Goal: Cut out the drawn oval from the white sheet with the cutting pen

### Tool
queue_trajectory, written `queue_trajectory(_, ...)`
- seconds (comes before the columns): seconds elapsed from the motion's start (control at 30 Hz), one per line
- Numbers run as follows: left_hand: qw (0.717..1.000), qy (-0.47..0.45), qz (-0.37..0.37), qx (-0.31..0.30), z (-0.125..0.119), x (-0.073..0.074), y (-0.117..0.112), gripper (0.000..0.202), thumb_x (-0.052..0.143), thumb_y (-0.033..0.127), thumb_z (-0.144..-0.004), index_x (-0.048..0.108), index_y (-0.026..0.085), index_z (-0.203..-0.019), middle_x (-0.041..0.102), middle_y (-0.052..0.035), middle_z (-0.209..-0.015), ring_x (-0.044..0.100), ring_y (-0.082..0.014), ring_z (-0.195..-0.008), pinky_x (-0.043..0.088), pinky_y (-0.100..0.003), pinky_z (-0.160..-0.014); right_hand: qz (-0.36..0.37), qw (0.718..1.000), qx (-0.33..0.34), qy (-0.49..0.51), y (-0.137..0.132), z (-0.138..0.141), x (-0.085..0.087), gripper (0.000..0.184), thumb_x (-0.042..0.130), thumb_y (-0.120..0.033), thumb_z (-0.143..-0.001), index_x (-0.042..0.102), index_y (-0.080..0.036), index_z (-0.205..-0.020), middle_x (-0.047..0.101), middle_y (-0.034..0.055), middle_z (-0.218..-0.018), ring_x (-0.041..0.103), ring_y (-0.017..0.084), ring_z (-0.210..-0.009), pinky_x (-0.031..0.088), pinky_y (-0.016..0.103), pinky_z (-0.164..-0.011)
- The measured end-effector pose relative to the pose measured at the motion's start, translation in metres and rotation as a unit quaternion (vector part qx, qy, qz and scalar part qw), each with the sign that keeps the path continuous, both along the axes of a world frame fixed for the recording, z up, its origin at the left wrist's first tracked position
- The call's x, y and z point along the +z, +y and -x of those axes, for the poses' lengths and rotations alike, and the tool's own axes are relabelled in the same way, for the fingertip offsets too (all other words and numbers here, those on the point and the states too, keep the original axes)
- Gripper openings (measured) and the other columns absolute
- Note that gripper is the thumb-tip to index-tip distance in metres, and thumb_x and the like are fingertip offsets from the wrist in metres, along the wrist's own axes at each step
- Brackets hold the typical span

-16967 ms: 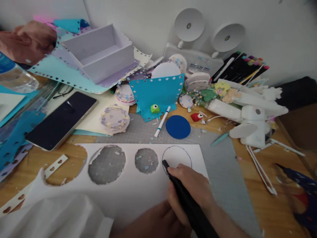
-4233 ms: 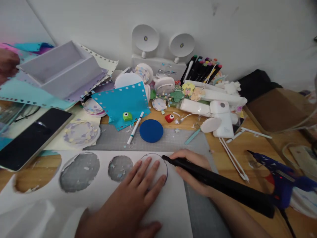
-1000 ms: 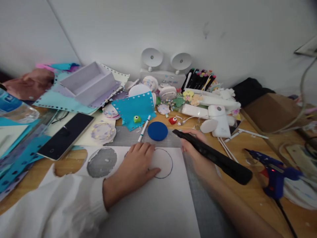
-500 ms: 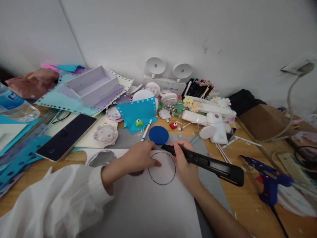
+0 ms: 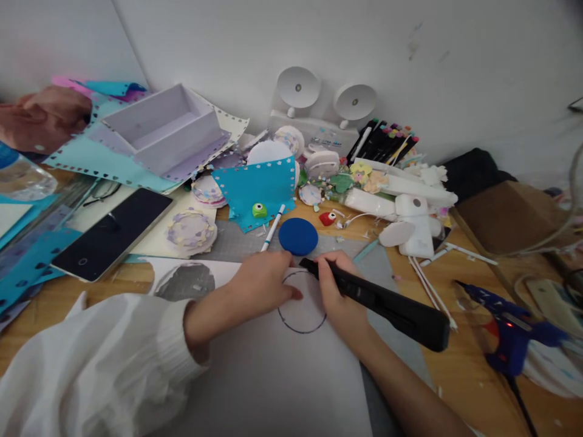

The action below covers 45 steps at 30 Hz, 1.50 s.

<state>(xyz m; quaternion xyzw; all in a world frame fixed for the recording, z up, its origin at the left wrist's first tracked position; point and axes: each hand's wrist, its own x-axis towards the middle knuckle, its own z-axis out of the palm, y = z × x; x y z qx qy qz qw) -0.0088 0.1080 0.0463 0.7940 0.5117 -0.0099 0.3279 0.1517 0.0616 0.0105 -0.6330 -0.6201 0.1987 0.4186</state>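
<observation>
A white sheet (image 5: pixel 291 376) lies on the grey cutting mat (image 5: pixel 385 303), with a drawn circle (image 5: pixel 304 331) near its far edge and cut-out holes farther left. My left hand (image 5: pixel 262 282) presses the sheet down at the circle's left side, fingers bent and thumb reaching inside the line. My right hand (image 5: pixel 341 291) is wrapped round a black utility knife (image 5: pixel 392 303). Its tip end points left at the top of the circle, close to my left fingers; I cannot make out the blade. Just beyond lies a blue disc (image 5: pixel 298 237).
A white marker (image 5: pixel 273 227) lies beyond my left hand. To the right is a blue glue gun (image 5: pixel 505 325) with a red light. A phone (image 5: pixel 113 233) rests at left. Paper flowers (image 5: pixel 191 230), a lilac box (image 5: pixel 164 121) and a twin-headed lamp (image 5: pixel 298 88) crowd the back.
The view has tilted down and shifted slightly. The knife has rolled in my right hand, so its slotted side no longer shows. My left hand stays on the sheet.
</observation>
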Motion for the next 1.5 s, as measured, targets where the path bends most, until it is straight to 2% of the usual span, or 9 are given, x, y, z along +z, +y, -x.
queue_trajectory(0.6, 1.0, -0.008, 0.011, 0.009, 0.001, -0.002, 0.001, 0.038, 0.072, 0.04, -0.072, 0.063, 0.02, -0.103, 0.07, -0.0085, -0.102, 0.065, -0.0311, -0.095, 0.047, -0.036, -0.074, -0.009, 0.999, 0.01, 0.029, -0.001, -0.001, -0.006, 0.021, 0.047, -0.035, -0.093, 0.057, -0.023, -0.079, 0.063, 0.0015, -0.072, 0.059, 0.019, -0.073, 0.043, 0.03, -0.064)
queue_trajectory(1.07, 0.999, -0.027, 0.02, 0.019, 0.001, -0.001, 0.002, 0.037, 0.074, 0.038, -0.07, 0.063, 0.02, -0.1, 0.07, -0.0072, -0.101, 0.065, -0.0305, -0.095, 0.046, -0.036, -0.074, -0.014, 0.999, 0.011, 0.041, -0.003, -0.002, -0.003, 0.021, 0.048, -0.032, -0.091, 0.058, -0.022, -0.076, 0.06, 0.0005, -0.068, 0.057, 0.018, -0.067, 0.042, 0.029, -0.061)
queue_trajectory(1.3, 0.998, -0.043, 0.035, 0.019, 0.004, -0.005, 0.004, 0.04, 0.073, 0.039, -0.068, 0.064, 0.019, -0.101, 0.069, -0.0084, -0.104, 0.064, -0.0297, -0.095, 0.047, -0.035, -0.076, -0.034, 0.99, -0.034, 0.131, -0.005, -0.007, 0.0, 0.021, 0.047, -0.035, -0.093, 0.058, -0.021, -0.082, 0.055, -0.0003, -0.069, 0.052, 0.015, -0.06, 0.04, 0.029, -0.056)
queue_trajectory(1.43, 0.996, -0.062, 0.065, -0.006, 0.009, 0.001, 0.011, 0.033, 0.068, 0.031, -0.072, 0.066, 0.018, -0.103, 0.069, -0.0071, -0.106, 0.064, -0.0256, -0.096, 0.048, -0.031, -0.079, -0.015, 0.975, -0.032, 0.219, -0.002, -0.008, -0.004, 0.02, 0.048, -0.038, -0.094, 0.055, -0.022, -0.085, 0.047, -0.0044, -0.061, 0.045, 0.013, -0.048, 0.038, 0.027, -0.048)
queue_trajectory(1.5, 0.994, -0.072, 0.082, -0.024, 0.012, 0.006, 0.015, 0.03, 0.065, 0.024, -0.073, 0.067, 0.018, -0.103, 0.069, -0.0054, -0.106, 0.064, -0.0227, -0.097, 0.047, -0.029, -0.081, -0.01, 0.976, -0.021, 0.217, 0.0, -0.007, -0.004, 0.02, 0.044, -0.037, -0.095, 0.053, -0.022, -0.086, 0.043, -0.006, -0.057, 0.044, 0.012, -0.046, 0.038, 0.027, -0.046)
